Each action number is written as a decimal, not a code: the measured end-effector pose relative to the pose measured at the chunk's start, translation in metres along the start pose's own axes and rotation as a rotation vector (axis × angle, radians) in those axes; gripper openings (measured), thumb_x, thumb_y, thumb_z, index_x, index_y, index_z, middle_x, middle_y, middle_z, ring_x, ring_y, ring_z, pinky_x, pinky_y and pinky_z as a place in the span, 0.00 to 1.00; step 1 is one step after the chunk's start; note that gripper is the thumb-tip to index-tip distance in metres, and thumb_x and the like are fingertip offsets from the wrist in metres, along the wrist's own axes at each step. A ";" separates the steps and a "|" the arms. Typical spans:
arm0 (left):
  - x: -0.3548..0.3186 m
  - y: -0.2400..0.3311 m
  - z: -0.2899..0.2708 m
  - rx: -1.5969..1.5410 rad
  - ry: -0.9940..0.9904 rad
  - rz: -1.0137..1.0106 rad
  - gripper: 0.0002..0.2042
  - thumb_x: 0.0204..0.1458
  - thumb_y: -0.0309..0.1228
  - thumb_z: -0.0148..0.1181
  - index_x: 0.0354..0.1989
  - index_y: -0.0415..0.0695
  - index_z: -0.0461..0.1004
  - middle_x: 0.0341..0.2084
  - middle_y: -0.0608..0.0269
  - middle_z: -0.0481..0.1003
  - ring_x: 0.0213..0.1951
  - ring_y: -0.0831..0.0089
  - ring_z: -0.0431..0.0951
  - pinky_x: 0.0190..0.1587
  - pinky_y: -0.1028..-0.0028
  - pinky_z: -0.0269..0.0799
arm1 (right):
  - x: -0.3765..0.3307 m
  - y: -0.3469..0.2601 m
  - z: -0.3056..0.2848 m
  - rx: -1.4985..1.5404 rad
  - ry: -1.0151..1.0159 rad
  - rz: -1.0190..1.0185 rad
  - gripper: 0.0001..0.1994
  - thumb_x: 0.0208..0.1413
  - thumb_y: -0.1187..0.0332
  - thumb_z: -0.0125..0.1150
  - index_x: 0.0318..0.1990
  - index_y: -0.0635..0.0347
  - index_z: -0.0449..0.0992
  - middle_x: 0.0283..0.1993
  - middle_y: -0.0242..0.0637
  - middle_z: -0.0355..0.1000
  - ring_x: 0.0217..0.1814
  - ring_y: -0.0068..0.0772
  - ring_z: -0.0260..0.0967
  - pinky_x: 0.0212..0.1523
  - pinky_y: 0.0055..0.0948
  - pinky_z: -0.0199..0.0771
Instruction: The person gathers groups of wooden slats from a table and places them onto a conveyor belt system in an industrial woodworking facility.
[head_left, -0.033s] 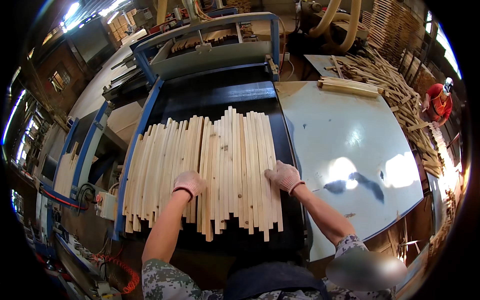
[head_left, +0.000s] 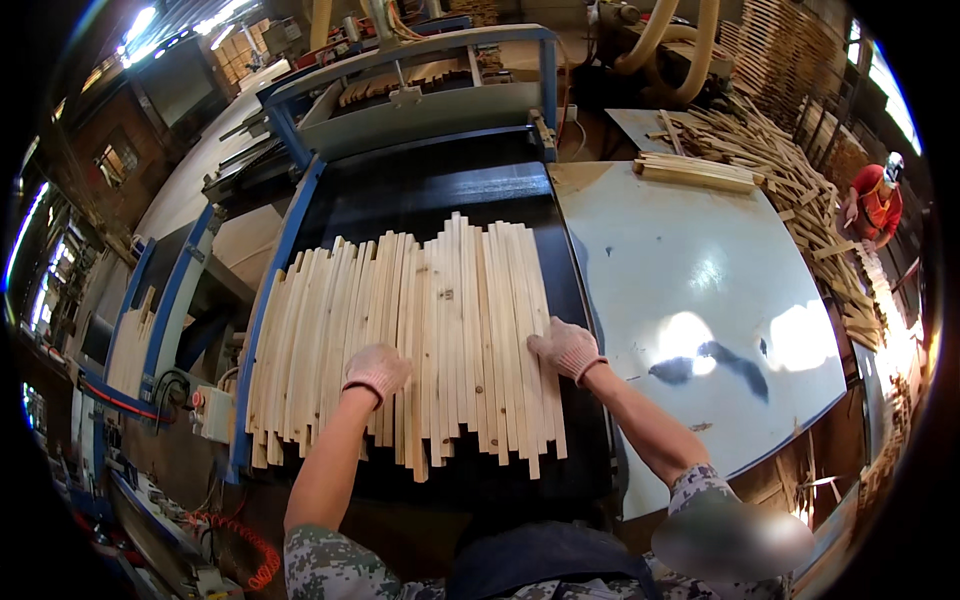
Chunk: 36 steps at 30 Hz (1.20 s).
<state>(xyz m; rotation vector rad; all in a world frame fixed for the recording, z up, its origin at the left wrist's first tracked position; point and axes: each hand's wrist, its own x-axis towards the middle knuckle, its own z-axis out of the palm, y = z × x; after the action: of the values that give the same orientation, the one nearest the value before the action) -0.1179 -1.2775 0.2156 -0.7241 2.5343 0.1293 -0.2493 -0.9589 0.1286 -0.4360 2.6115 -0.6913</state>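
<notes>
Many long, pale wooden strips point(head_left: 461, 340) lie side by side on a black conveyor belt point(head_left: 430, 190), their ends uneven. My left hand point(head_left: 378, 370), in a pale knitted glove, is closed on strips near the middle of the row; its fingertips are partly hidden. At the row's right edge, my gloved right hand point(head_left: 568, 350) grips the outermost strips, with its thumb on top and its other fingers along the outer side. The strips between my hands stand slightly farther forward than those on the left.
A blue machine frame point(head_left: 420, 45) spans the belt's far end. To the right is a pale worktable point(head_left: 690, 270) with bundled strips point(head_left: 697, 172) at its back. Beyond lies a heap of loose wood point(head_left: 770, 170), near a person in red point(head_left: 877, 205). A control box point(head_left: 210, 412) sits left.
Both hands stay almost in place on the strips. The row near its right edge has shifted very slightly left, and the person in red has moved a little.
</notes>
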 end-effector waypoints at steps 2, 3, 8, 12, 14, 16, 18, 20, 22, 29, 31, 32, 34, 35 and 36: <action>-0.023 0.000 -0.017 -0.084 0.014 0.033 0.22 0.60 0.47 0.57 0.37 0.36 0.81 0.35 0.40 0.81 0.35 0.50 0.82 0.40 0.56 0.76 | 0.015 -0.014 0.002 -0.035 -0.018 0.089 0.35 0.62 0.43 0.53 0.56 0.74 0.75 0.52 0.64 0.80 0.58 0.62 0.79 0.62 0.50 0.76; -0.029 -0.006 -0.015 -0.182 0.130 0.131 0.22 0.61 0.47 0.57 0.36 0.36 0.80 0.34 0.40 0.81 0.37 0.48 0.82 0.42 0.55 0.76 | 0.016 -0.015 0.006 0.008 -0.002 0.068 0.34 0.63 0.43 0.53 0.57 0.73 0.75 0.53 0.63 0.80 0.59 0.61 0.79 0.62 0.50 0.77; -0.043 -0.025 0.037 -0.712 0.407 0.601 0.15 0.60 0.35 0.62 0.44 0.32 0.81 0.32 0.47 0.81 0.35 0.57 0.82 0.41 0.61 0.75 | -0.023 -0.018 0.016 0.099 0.109 0.076 0.34 0.70 0.45 0.49 0.67 0.69 0.66 0.56 0.58 0.80 0.59 0.56 0.80 0.61 0.50 0.78; -0.026 -0.004 0.072 -1.134 0.103 0.663 0.15 0.63 0.31 0.62 0.52 0.31 0.80 0.33 0.56 0.82 0.34 0.71 0.81 0.38 0.70 0.79 | -0.062 -0.024 0.062 0.204 0.367 0.014 0.41 0.64 0.45 0.57 0.74 0.69 0.61 0.57 0.55 0.76 0.61 0.53 0.75 0.63 0.43 0.75; -0.042 0.046 0.075 -1.259 -0.068 0.677 0.15 0.64 0.28 0.59 0.54 0.30 0.79 0.36 0.53 0.83 0.36 0.70 0.81 0.42 0.69 0.81 | -0.092 0.004 0.088 0.279 0.463 -0.010 0.40 0.62 0.47 0.59 0.74 0.69 0.61 0.58 0.56 0.75 0.62 0.54 0.74 0.64 0.43 0.74; -0.055 0.082 0.080 -1.282 -0.153 0.789 0.16 0.64 0.29 0.59 0.55 0.30 0.78 0.36 0.54 0.83 0.35 0.69 0.81 0.41 0.69 0.82 | -0.123 0.017 0.114 0.370 0.539 -0.078 0.40 0.61 0.51 0.61 0.74 0.70 0.61 0.60 0.58 0.74 0.63 0.56 0.73 0.65 0.43 0.73; -0.068 0.110 0.088 -1.279 -0.220 0.887 0.16 0.65 0.30 0.60 0.55 0.31 0.78 0.36 0.54 0.83 0.35 0.68 0.82 0.40 0.69 0.83 | -0.174 0.012 0.107 0.482 0.445 -0.065 0.39 0.61 0.53 0.63 0.73 0.71 0.62 0.63 0.58 0.72 0.65 0.57 0.71 0.67 0.42 0.72; -0.083 0.140 0.101 -1.285 -0.323 0.963 0.17 0.65 0.32 0.61 0.55 0.31 0.78 0.36 0.53 0.83 0.35 0.68 0.82 0.41 0.69 0.83 | -0.212 0.027 0.116 0.625 0.354 -0.052 0.38 0.62 0.56 0.65 0.74 0.71 0.62 0.67 0.57 0.72 0.69 0.51 0.71 0.70 0.37 0.70; -0.102 0.164 0.112 -1.251 -0.409 1.012 0.17 0.65 0.33 0.62 0.55 0.32 0.78 0.35 0.54 0.83 0.34 0.68 0.83 0.41 0.68 0.83 | -0.260 0.030 0.096 0.900 0.139 -0.069 0.37 0.64 0.57 0.64 0.75 0.70 0.62 0.68 0.52 0.74 0.71 0.40 0.71 0.71 0.33 0.69; -0.210 0.288 0.176 -1.070 -0.706 1.053 0.15 0.67 0.30 0.57 0.55 0.31 0.78 0.36 0.51 0.83 0.35 0.64 0.85 0.42 0.65 0.85 | -0.420 0.128 0.094 0.984 0.176 0.022 0.34 0.66 0.56 0.58 0.74 0.69 0.65 0.74 0.52 0.70 0.77 0.42 0.65 0.76 0.35 0.61; -0.246 0.319 0.203 -1.040 -0.784 1.062 0.15 0.67 0.29 0.55 0.56 0.32 0.77 0.36 0.50 0.82 0.35 0.62 0.85 0.42 0.64 0.85 | -0.472 0.170 0.098 1.099 0.248 0.155 0.34 0.66 0.55 0.58 0.74 0.67 0.66 0.74 0.51 0.70 0.77 0.43 0.66 0.76 0.35 0.62; -0.267 0.335 0.219 -1.060 -0.874 1.056 0.15 0.67 0.30 0.55 0.56 0.32 0.76 0.36 0.50 0.83 0.35 0.62 0.85 0.42 0.64 0.85 | -0.493 0.198 0.112 1.010 0.338 0.254 0.33 0.66 0.55 0.59 0.73 0.66 0.67 0.73 0.50 0.71 0.77 0.42 0.65 0.76 0.35 0.61; -0.319 0.367 0.241 -0.991 -1.009 1.017 0.16 0.67 0.30 0.55 0.56 0.32 0.76 0.38 0.50 0.83 0.36 0.62 0.85 0.43 0.64 0.85 | -0.545 0.255 0.141 1.001 0.494 0.385 0.33 0.66 0.54 0.59 0.73 0.66 0.68 0.71 0.49 0.73 0.73 0.41 0.70 0.73 0.34 0.65; -0.335 0.385 0.257 -0.934 -1.043 1.027 0.16 0.67 0.30 0.55 0.57 0.32 0.76 0.38 0.51 0.83 0.37 0.62 0.85 0.43 0.64 0.85 | -0.571 0.277 0.156 1.001 0.564 0.448 0.33 0.66 0.53 0.59 0.72 0.66 0.69 0.70 0.48 0.74 0.71 0.41 0.72 0.72 0.34 0.67; -0.346 0.399 0.279 -0.891 -1.067 1.023 0.16 0.67 0.30 0.55 0.57 0.32 0.76 0.38 0.51 0.83 0.37 0.62 0.85 0.43 0.64 0.85 | -0.595 0.294 0.164 1.081 0.594 0.529 0.33 0.66 0.53 0.59 0.72 0.66 0.69 0.68 0.47 0.75 0.66 0.39 0.74 0.68 0.33 0.70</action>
<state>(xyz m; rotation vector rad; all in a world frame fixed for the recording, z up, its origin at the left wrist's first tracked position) 0.0517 -0.7122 0.1237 0.4178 1.4420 1.5480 0.2863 -0.5478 0.0209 0.8450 2.1519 -2.0096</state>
